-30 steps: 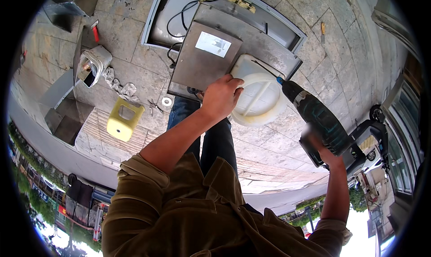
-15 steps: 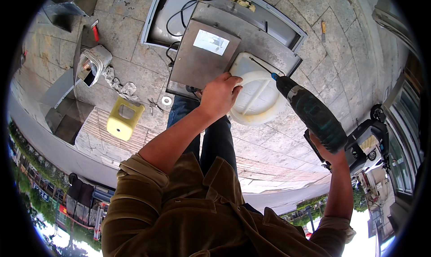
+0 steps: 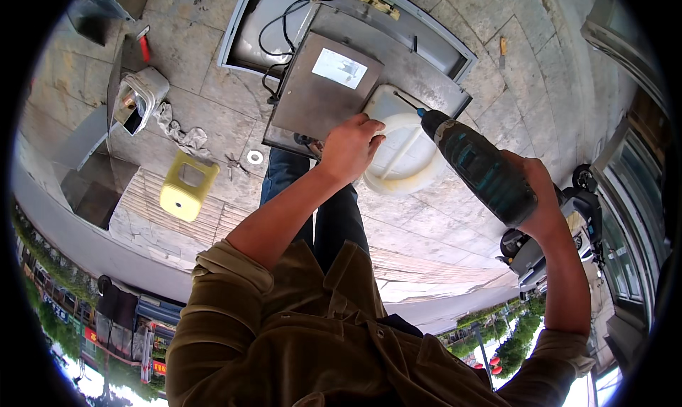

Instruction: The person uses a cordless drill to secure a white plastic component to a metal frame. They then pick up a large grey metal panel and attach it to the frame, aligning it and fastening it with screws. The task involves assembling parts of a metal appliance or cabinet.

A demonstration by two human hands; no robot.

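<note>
My right hand (image 3: 538,194) grips a dark teal-and-black cordless drill (image 3: 483,167) with a long thin bit (image 3: 407,99). The bit points away and to the left, over the far part of a whitish plastic container (image 3: 389,103) with a thick round rim and a crossbar. My left hand (image 3: 349,150) is closed in a pinch at the container's left side; what lies between its fingers is hidden. Just beyond this hand is a flat brownish metal box (image 3: 312,98) with a pale label, lying on a larger metal panel (image 3: 369,41).
A grey metal tray-like housing (image 3: 249,23) with black cables lies behind the panel. On the left are a yellow stool (image 3: 186,187), a white bucket (image 3: 145,91), a rag (image 3: 177,131), pliers (image 3: 234,165) and a tape roll (image 3: 255,157). A scraper (image 3: 502,52) lies far right.
My right hand and forearm have swung farther away and outward, and the drill body has shifted left and slightly away. My left hand stays almost in place, still pinched.
</note>
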